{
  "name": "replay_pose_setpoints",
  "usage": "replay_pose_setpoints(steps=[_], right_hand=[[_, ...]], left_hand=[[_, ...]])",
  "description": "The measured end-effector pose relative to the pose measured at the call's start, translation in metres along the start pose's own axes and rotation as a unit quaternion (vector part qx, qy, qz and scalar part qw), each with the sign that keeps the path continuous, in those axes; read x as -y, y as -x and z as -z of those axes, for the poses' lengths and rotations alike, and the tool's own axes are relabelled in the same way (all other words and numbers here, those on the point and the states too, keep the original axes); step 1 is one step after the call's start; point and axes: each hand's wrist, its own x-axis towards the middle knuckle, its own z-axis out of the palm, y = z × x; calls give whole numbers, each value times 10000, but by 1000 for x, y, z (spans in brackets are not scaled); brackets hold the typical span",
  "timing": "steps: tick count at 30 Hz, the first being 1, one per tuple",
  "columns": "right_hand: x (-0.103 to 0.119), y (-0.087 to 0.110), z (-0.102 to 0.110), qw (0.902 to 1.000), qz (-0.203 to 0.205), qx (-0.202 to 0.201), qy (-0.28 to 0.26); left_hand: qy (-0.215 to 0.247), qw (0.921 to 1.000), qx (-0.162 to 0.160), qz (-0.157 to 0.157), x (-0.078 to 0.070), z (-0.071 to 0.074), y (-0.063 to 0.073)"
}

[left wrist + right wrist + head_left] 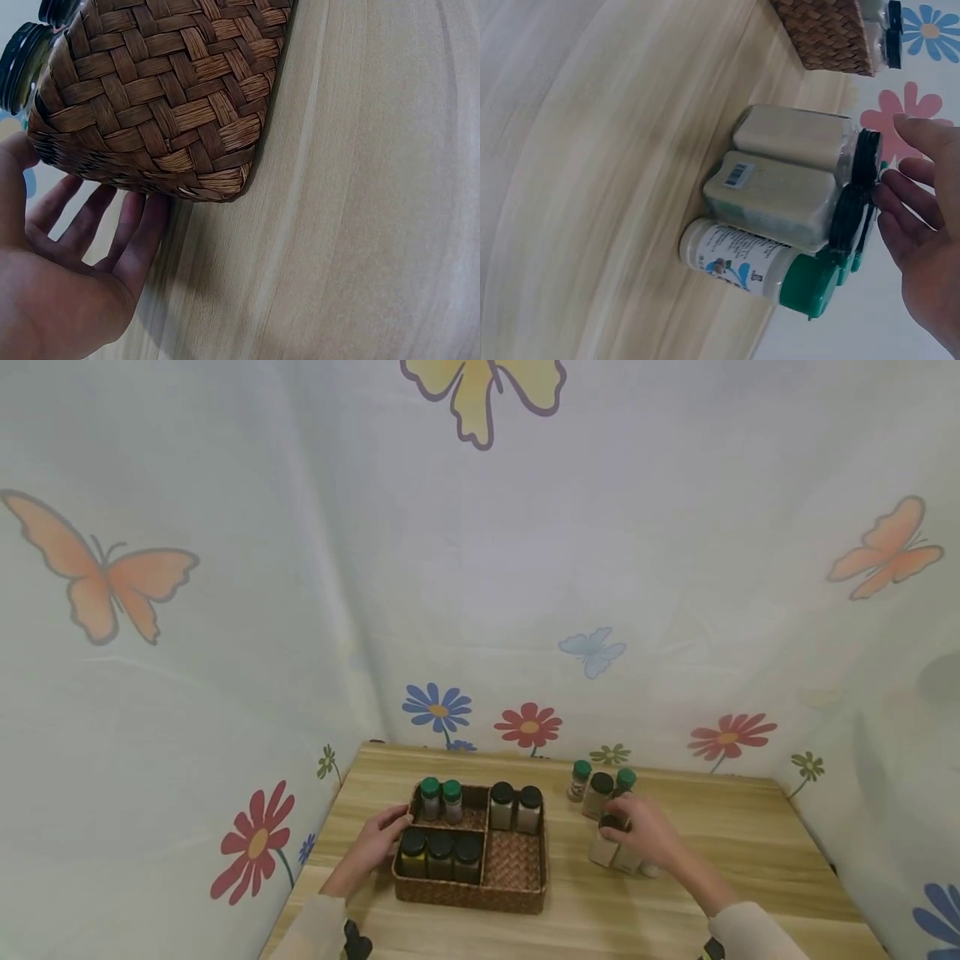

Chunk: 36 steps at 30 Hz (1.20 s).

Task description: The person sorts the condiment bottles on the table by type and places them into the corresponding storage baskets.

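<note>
A brown woven basket with compartments stands on the table. Two green-lidded spice jars are in its back left compartment, three black-lidded jars in the front left, and two black-lidded jars at the back of the right one. My left hand touches the basket's left side with extended fingers; in the left wrist view its thumb is by the rim. To the right, my right hand is at the black lid of a pale-filled jar; its thumb stands apart from the lid.
Beside that jar stand another black-lidded jar and a green-lidded shaker. Behind are a black-lidded jar and green-lidded shakers, one at the left. A patterned curtain borders the wooden table.
</note>
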Motion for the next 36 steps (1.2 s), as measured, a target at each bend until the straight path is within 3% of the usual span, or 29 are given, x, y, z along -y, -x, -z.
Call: replay_pose_setpoints(steps=[12, 25, 33, 36], right_hand=[[-9, 9, -6, 9995, -160, 96, 254], [-17, 8, -16, 9990, -409, 151, 86], [-12, 5, -16, 9996, -73, -129, 231], [-5, 1, -13, 9996, -118, -197, 155]], left_hand=[[7, 10000, 35, -5, 4, 0, -1], [-100, 9999, -84, -59, 1, -1, 0], [-129, 9998, -129, -92, 0, -2, 2], [-85, 9999, -99, -90, 1, -1, 2]])
